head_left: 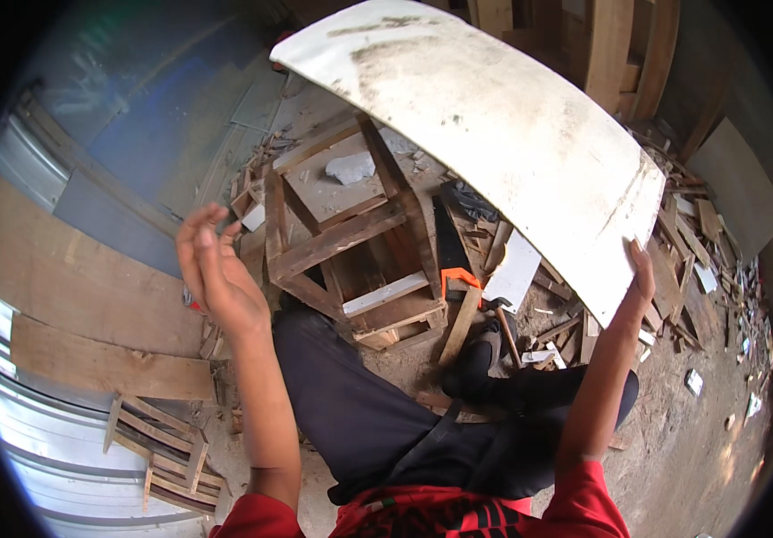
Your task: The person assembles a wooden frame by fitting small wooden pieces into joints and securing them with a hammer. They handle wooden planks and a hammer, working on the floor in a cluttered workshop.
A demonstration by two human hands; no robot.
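Note:
A large white board (pixel 494 117), stained with dark smudges, slants across the upper middle and right. My right hand (pixel 642 273) grips its lower right edge, thumb on the white face and the other fingers hidden behind. On the left, my left hand (pixel 220 278) is raised in the air with bent, parted fingers and nothing in it. Between my hands, beyond my legs, a wooden frame (pixel 337 240) of dark brown bars lies on the ground. The board passes above and to the right of this frame.
An orange-handled saw (pixel 460 276) and a hammer (pixel 507 332) lie near my foot. Scrap wood (pixel 677 242) is heaped on the right. A small slatted wooden piece (pixel 162 448) lies at lower left, and tall planks (pixel 608 54) stand at the back.

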